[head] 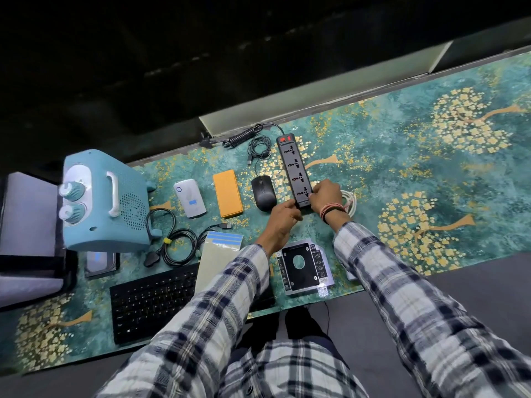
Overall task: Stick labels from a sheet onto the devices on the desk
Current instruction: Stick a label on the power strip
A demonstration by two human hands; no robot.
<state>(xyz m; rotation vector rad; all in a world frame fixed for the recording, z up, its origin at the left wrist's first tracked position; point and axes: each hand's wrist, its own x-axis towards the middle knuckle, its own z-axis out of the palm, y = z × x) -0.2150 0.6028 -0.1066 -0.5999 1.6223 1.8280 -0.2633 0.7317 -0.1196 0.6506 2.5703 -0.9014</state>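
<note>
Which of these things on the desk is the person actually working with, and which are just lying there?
In use: power strip, left hand, right hand, label sheet.

Lying about: mouse, orange case, keyboard, blue heater, drive caddy.

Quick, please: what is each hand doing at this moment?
Left hand: closed on the near end of the power strip.
Right hand: closed on the same end.

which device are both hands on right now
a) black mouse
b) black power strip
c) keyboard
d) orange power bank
b: the left hand and right hand both grip the near end of the black power strip, while the mouse lies untouched beside it.
</note>
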